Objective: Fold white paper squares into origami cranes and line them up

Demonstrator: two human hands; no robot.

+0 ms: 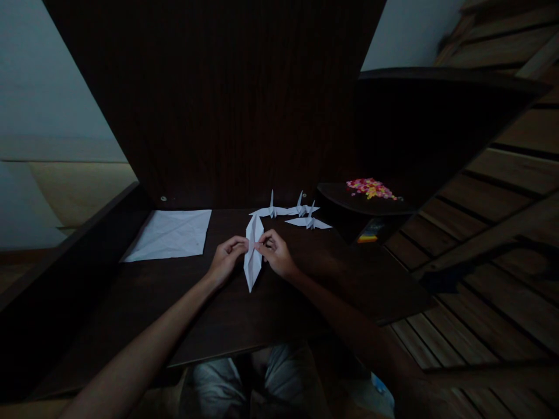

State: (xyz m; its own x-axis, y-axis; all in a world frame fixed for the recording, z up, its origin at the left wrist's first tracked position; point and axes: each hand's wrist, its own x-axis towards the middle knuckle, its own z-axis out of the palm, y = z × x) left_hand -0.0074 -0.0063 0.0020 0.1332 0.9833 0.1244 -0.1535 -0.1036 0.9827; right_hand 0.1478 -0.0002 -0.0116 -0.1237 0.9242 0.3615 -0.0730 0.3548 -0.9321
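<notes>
A partly folded white origami paper [253, 269], long and diamond-shaped with a crease down its middle, is held over the dark desk. My left hand [228, 258] pinches its left edge near the middle. On the opposite edge my right hand [276, 254] pinches it between thumb and fingers. Just beyond lie several finished paper cranes: one crane [273, 212] behind the paper, a second crane [300, 210] beside it, and a nearer crane [310, 222] to the right. Their wings are spread and their necks point up.
A creased white sheet [174, 234] lies flat at the desk's left. Small pink, red and yellow pieces [371, 188] are heaped on a low corner shelf [340, 195] at the right. A dark side panel [70, 250] borders the left, and wooden slats [502, 314] stand to the right.
</notes>
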